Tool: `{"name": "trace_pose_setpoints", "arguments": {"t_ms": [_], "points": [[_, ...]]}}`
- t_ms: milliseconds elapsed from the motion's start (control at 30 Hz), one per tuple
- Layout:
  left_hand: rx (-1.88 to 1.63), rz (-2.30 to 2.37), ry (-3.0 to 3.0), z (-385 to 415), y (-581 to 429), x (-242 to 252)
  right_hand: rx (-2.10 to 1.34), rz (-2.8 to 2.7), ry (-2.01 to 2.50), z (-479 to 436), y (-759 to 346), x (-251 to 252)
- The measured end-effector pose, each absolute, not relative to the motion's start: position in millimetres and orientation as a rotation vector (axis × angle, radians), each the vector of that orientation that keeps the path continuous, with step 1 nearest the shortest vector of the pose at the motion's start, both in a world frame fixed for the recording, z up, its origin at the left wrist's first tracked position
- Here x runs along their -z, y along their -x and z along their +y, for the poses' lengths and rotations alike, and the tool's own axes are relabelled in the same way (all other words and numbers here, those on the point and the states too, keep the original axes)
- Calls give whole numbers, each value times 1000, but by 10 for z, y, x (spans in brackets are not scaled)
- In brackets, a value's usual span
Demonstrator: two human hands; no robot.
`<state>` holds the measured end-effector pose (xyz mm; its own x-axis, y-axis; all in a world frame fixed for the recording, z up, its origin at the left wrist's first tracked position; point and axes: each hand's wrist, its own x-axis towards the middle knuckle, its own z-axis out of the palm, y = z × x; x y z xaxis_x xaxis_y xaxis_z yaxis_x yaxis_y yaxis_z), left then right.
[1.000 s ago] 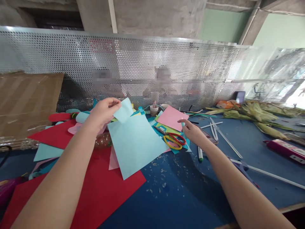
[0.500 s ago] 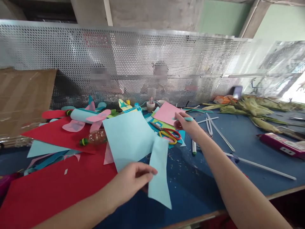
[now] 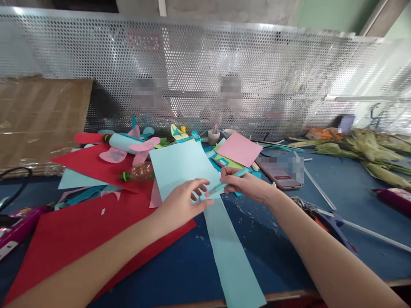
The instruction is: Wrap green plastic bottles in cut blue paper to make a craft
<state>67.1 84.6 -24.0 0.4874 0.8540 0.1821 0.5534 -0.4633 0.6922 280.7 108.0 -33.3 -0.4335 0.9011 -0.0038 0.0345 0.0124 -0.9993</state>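
Blue tabletop [image 3: 272, 256] fills the foreground, its near edge showing at lower right and otherwise lost under paper, forearms and the bottom of the view. A pale-blue paper strip [image 3: 227, 244] runs from beneath the hands past that edge, its near end cut off. To its left lies a large red sheet [image 3: 80, 231], partly covered by the left forearm, and at far left a purple object [image 3: 24, 231] is cropped by the frame. Above the strip's far end, the right hand [image 3: 245, 186] grips a light-blue pen [image 3: 220, 187], which slants toward the left hand [image 3: 181, 203]. That hand has half-curled fingers, thumb apart; whether a fingertip touches the pen or the strip, I cannot tell. Beyond the hands, a pale-blue sheet [image 3: 180, 167] hides one end of a plastic bottle [image 3: 143, 171] lying on its side. On the right, a blue tool [image 3: 334, 222] near the forearm is hard to make out, and blurred squares mask part of a phone [image 3: 279, 177]. Farther back sit a pink sheet [image 3: 239, 149], a small cup [image 3: 213, 136] and corn husks [image 3: 366, 149]. Cardboard [image 3: 45, 124] blocks part of the perforated metal screen [image 3: 199, 64], where blurred patches obscure shapes.
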Motion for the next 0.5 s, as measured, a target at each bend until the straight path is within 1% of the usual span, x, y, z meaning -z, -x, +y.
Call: {"name": "trace_pose_setpoints", "arguments": {"t_ms": [67, 267, 500], "points": [[-682, 1078, -2174, 813, -667, 285, -1517, -1600, 963, 1039, -2758, 323], [-703, 1050, -2205, 665, -688, 340, -1508, -1708, 973, 940, -2602, 348], [-547, 1005, -2121, 745, -676, 364, -1513, -1612, 1009, 887, -2470, 384]]}}
